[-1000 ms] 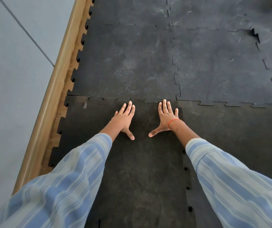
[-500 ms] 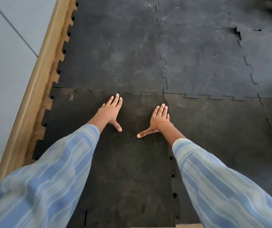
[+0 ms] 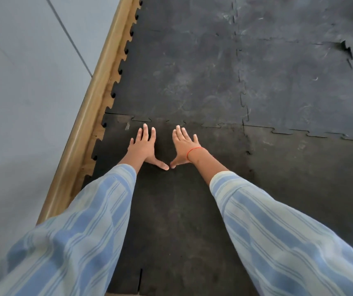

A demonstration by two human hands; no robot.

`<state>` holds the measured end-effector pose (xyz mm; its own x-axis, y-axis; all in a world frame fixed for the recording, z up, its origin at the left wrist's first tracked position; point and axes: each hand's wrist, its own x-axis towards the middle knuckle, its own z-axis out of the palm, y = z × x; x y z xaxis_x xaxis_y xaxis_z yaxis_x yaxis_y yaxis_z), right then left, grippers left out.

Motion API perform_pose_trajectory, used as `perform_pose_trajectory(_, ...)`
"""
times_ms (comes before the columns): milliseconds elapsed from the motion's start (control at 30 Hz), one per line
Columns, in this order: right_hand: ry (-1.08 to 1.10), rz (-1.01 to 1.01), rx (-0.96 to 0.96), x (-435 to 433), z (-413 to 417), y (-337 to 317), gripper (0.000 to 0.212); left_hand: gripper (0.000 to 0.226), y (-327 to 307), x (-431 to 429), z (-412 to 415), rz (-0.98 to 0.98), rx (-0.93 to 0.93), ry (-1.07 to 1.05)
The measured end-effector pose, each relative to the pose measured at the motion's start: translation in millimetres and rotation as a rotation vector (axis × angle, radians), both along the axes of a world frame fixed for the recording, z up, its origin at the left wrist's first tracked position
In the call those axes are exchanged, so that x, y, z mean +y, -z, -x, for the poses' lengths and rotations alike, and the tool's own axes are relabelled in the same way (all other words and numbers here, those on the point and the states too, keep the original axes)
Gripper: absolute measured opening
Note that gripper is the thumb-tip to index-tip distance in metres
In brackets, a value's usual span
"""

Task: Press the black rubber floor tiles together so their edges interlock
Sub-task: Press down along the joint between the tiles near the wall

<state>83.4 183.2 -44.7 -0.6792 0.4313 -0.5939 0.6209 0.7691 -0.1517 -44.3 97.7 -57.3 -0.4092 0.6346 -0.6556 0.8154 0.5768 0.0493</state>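
Observation:
Black rubber floor tiles with jigsaw edges cover the floor. The near tile (image 3: pixel 171 210) lies under both my hands. Its far toothed edge meets the far tile (image 3: pixel 182 77) along a seam (image 3: pixel 160 120) just beyond my fingertips. My left hand (image 3: pixel 143 146) lies flat, palm down, fingers spread, close to that seam. My right hand (image 3: pixel 185 146), with a red thread at the wrist, lies flat beside it. The two thumb tips nearly touch. Neither hand holds anything.
A wooden skirting board (image 3: pixel 90 116) and a grey wall (image 3: pixel 21 103) run along the left, next to the tiles' toothed edge. More tiles (image 3: pixel 299 86) extend to the right; one corner (image 3: pixel 345 48) at the far right is lifted. Striped sleeves cover my forearms.
Both hands have shifted left along the seam and come closer together, so the thumbs now almost meet. The view has swung toward the wall.

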Motion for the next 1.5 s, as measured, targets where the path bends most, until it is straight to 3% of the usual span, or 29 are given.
perform_pose_trajectory(133,-0.134,-0.004,-0.068,4.3,53.1,-3.8,0.119,0.151,-2.3,-4.0,10.2,0.029,-0.026,0.069)
perform_pose_trajectory(333,-0.223,-0.090,-0.169,12.6,56.0,5.5,0.120,0.150,-12.8,2.9,20.1,0.119,-0.032,0.124)
perform_pose_trajectory(567,-0.200,-0.143,-0.162,5.9,56.5,7.8,0.121,0.139,-14.9,-2.3,26.3,0.096,-0.001,0.148)
perform_pose_trajectory(733,-0.041,-0.179,-0.166,9.9,43.1,8.5,0.122,0.146,-14.1,-20.2,51.9,0.029,0.077,0.088)
perform_pose_trajectory(1000,-0.035,-0.109,-0.144,19.8,41.4,12.2,0.127,0.150,-10.2,-27.9,97.3,0.090,0.094,0.083)
perform_pose_trajectory(1367,-0.094,-0.175,-0.336,12.6,65.9,3.7,0.122,0.150,-1.3,-31.6,109.3,0.101,0.079,0.113)
perform_pose_trajectory(1500,-0.028,-0.162,-0.255,6.5,61.9,6.5,0.121,0.148,-2.2,-28.8,102.9,0.080,0.162,0.112)
